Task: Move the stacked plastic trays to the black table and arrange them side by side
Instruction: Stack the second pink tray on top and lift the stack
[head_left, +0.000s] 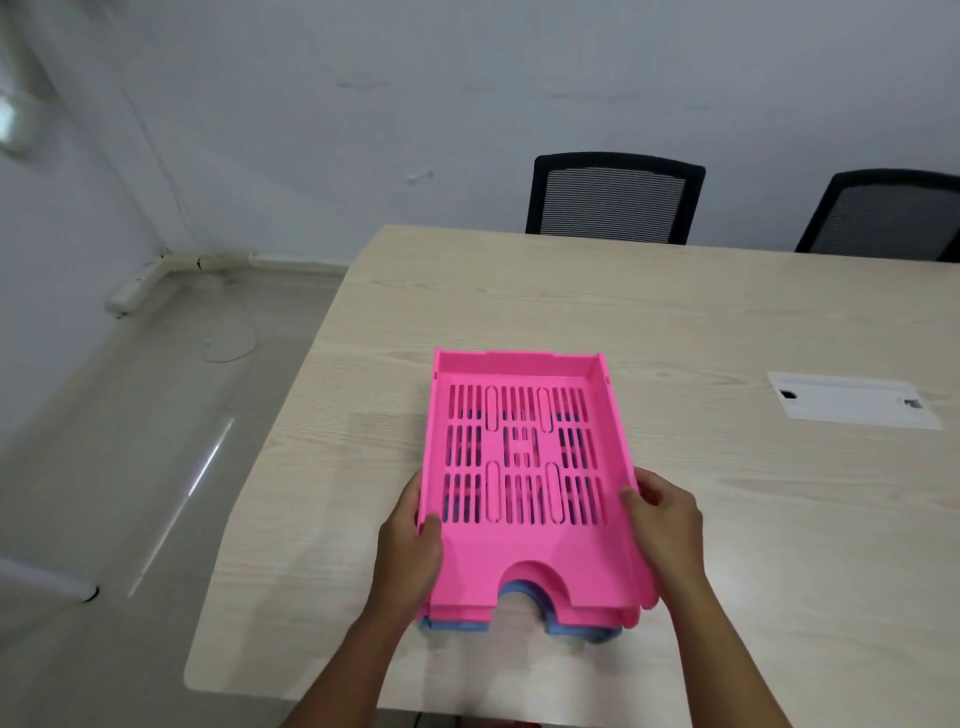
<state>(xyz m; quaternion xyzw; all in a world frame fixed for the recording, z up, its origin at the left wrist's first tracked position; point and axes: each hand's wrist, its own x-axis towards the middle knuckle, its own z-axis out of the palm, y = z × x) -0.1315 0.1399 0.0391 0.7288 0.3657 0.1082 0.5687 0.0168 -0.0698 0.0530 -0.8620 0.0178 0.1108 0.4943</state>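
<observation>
Trays (524, 467) sitting stacked on the pale table (727, 519); nothing moved yet.
Left hand (410, 540) and right hand (665, 514) are clasping the stack's sides; no black table showing.

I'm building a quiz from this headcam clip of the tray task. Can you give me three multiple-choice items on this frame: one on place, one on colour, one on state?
1. Where does the stack of trays sit?
A. On the light wood table
B. On the floor
C. On a chair

2. What colour is the top tray?
A. Green
B. Pink
C. Yellow

3. How are the hands placed on the stack?
A. Both are off it
B. Only one touches it
C. The left hand and the right hand grip its two long sides

Answers: 1 A, the stack is over the pale wood tabletop near its front edge; 2 B, the slotted top tray is bright pink, with blue edges showing under it; 3 C, a hand wraps each side wall.
</observation>
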